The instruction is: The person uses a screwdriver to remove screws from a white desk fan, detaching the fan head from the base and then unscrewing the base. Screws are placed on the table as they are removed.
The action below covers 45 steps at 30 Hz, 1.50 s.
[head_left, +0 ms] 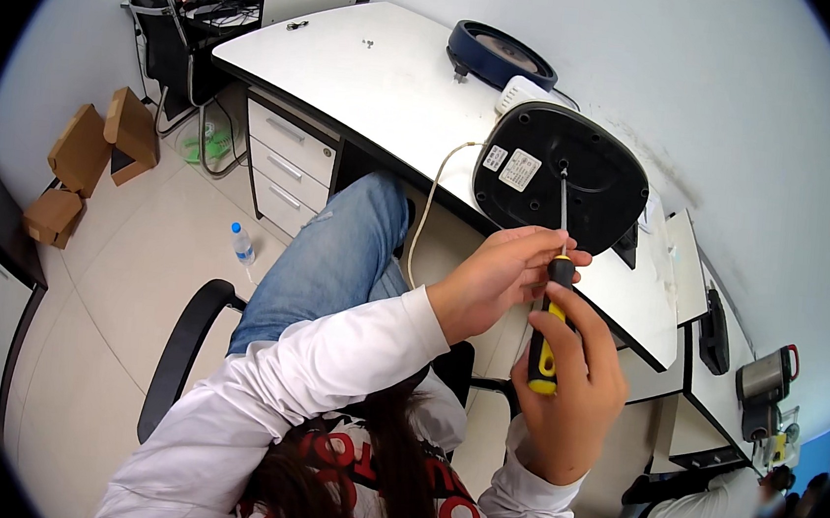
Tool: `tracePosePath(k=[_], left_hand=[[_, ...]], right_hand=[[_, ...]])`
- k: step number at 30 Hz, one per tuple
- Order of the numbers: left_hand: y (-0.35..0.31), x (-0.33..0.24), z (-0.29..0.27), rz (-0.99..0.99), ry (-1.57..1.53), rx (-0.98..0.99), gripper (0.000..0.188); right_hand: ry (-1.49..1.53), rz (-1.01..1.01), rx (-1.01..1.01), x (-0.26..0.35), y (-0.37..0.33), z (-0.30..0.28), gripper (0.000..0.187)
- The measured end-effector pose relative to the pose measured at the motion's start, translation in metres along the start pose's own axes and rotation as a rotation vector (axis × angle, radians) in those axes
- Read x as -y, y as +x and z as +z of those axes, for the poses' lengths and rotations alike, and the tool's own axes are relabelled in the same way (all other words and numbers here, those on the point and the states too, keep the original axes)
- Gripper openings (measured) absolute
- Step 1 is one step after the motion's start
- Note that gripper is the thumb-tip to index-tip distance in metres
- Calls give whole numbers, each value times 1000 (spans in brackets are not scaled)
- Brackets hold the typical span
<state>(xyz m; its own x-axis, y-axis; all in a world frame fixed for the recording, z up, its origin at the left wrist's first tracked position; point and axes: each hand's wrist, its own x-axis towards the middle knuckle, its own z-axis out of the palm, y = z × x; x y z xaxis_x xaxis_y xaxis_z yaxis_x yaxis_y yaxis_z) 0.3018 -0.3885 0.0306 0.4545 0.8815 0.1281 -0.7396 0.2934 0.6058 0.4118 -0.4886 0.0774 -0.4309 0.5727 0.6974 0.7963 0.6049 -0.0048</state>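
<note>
A black and yellow screwdriver (547, 338) is gripped at its handle by my right hand (577, 377). My left hand (505, 272) pinches the metal shaft near the top of the handle. The tip reaches a hole near the middle of a black rounded base (529, 198), which shows its underside with white labels and several holes. This base stands tilted at the desk's near edge, and a pale cable (432, 193) runs down from its left side. Whether a screw sits at the tip is too small to tell.
The white desk (371, 83) carries a dark blue round appliance part (502, 54), a white power strip (523, 93) and tiny loose pieces (368, 44). Drawers (289, 149) stand below. A water bottle (242, 243) and cardboard boxes (83, 156) are on the floor. Another person (703, 516) sits at lower right.
</note>
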Motion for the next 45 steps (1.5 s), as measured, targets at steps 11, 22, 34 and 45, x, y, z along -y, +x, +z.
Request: tracePosePath(k=[11,22,34,45], left_hand=[[-1,-47,-26,82,-243,-106,29],[-7,-69,-43,154,-389,-35,17],[41,-186,-179,882,1239,-803,16],[124,-263,-294,417,1680,-1135,8]], right_hand=[[297,-167,-170,11,-11,-20,30],[327,-236,-83,8,-5,-10,32],[428,-91,-108,-32,-11,0,31],[1720,344,-472,-124,-3,25,33]])
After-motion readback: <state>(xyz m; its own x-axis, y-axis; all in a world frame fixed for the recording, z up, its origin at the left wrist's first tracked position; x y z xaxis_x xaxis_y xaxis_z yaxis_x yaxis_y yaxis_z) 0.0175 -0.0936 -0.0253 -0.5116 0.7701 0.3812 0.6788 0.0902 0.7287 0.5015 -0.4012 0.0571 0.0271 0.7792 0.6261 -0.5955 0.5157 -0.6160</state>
